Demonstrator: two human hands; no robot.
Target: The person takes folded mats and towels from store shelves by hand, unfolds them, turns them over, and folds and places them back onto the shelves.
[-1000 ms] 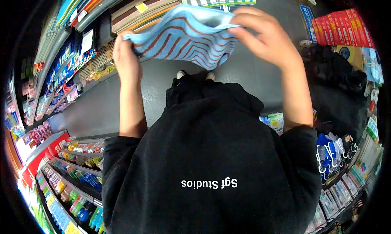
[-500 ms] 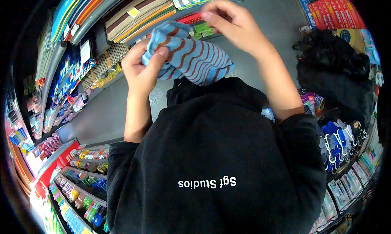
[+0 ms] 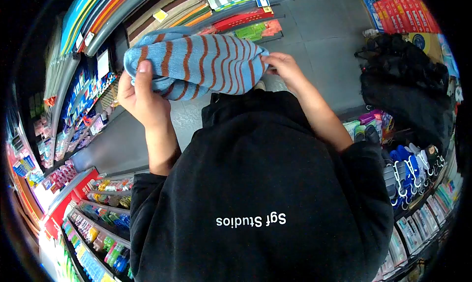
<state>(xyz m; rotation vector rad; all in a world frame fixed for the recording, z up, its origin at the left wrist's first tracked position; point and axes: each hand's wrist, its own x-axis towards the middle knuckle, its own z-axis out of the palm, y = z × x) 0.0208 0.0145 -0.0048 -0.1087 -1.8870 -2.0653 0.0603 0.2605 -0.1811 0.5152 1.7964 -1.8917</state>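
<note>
A light blue towel (image 3: pixel 206 61) with wavy rust-brown stripes is stretched sideways between my hands, in front of my chest. My left hand (image 3: pixel 145 98) is closed on its wider, folded end, thumb on top and the other fingers mostly hidden beneath. At the narrower end, my right hand (image 3: pixel 285 70) pinches the tip between thumb and fingers. The cloth lies in loose folds, and its underside is hidden.
Folded towels (image 3: pixel 167 16) are stacked on the shelf ahead. Shelves of small packaged goods (image 3: pixel 98 238) stand at left. To the right are a black furry heap (image 3: pixel 403 85), red boxes (image 3: pixel 405 12) and blue-and-white hangers (image 3: pixel 410 169). Grey floor (image 3: pixel 314 36) lies beyond my hands.
My right hand, raised free of the towel before, has come down and taken hold of its right end. My left hand has moved left and toward me, and the towel is pulled out longer.
</note>
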